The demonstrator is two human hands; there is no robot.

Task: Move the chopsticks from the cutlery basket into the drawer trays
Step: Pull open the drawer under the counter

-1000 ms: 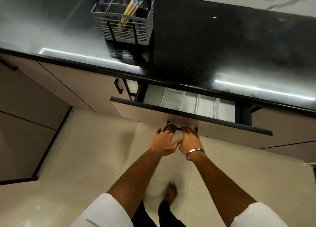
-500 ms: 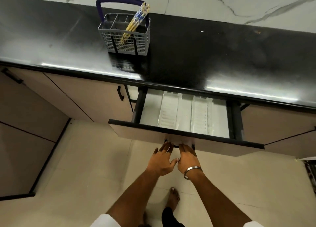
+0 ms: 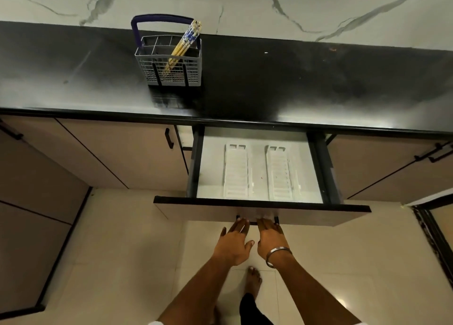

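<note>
Both hands, the left hand (image 3: 232, 244) and right hand (image 3: 270, 239), hook their fingers over the handle (image 3: 253, 223) of the open drawer (image 3: 245, 208). The chopsticks (image 3: 182, 46) lean in the cutlery basket (image 3: 169, 76) on the counter (image 3: 318, 79), while two white trays (image 3: 236, 175) lie inside the drawer.

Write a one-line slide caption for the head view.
Both hands, left hand and right hand, at the open drawer handle; chopsticks wait in the cutlery basket.

Both hands, left hand (image 3: 231, 245) and right hand (image 3: 270, 239), grip the open beige drawer's (image 3: 208, 213) black handle; yellow-and-blue chopsticks (image 3: 182, 46) lean toward one o'clock in the grey wire cutlery basket (image 3: 157, 73).
</note>
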